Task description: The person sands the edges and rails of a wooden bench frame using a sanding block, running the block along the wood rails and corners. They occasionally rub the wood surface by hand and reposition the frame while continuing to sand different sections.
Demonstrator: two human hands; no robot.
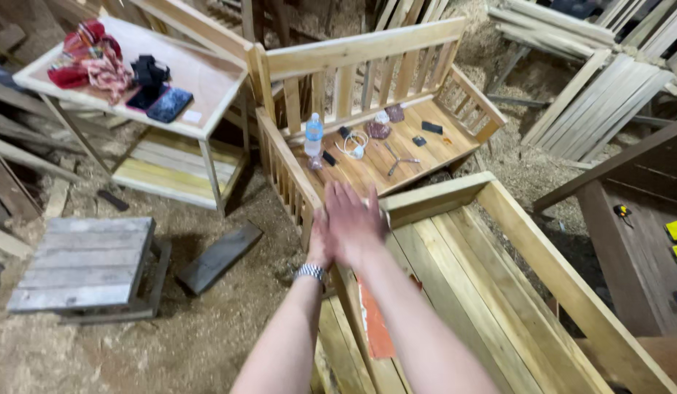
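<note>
Both my arms reach forward over the corner of an unfinished wooden bench frame [499, 219]. My right hand [355, 221] is flat with its fingers spread, motion-blurred, and lies over my left hand [318, 239]. Only a sliver of the left hand shows beneath it. A metal watch band [310, 272] sits on my left wrist. Neither hand visibly holds anything. An orange sheet of sandpaper [375, 325] lies on the frame's slats just below my forearms.
A second slatted bench [367, 51] ahead carries a water bottle [313, 135], a white cable, pliers and small items. At the left stand a table [207, 80] with cloths and a low pallet stool [83, 263]. A dark plank [218, 255] lies on the sawdust floor.
</note>
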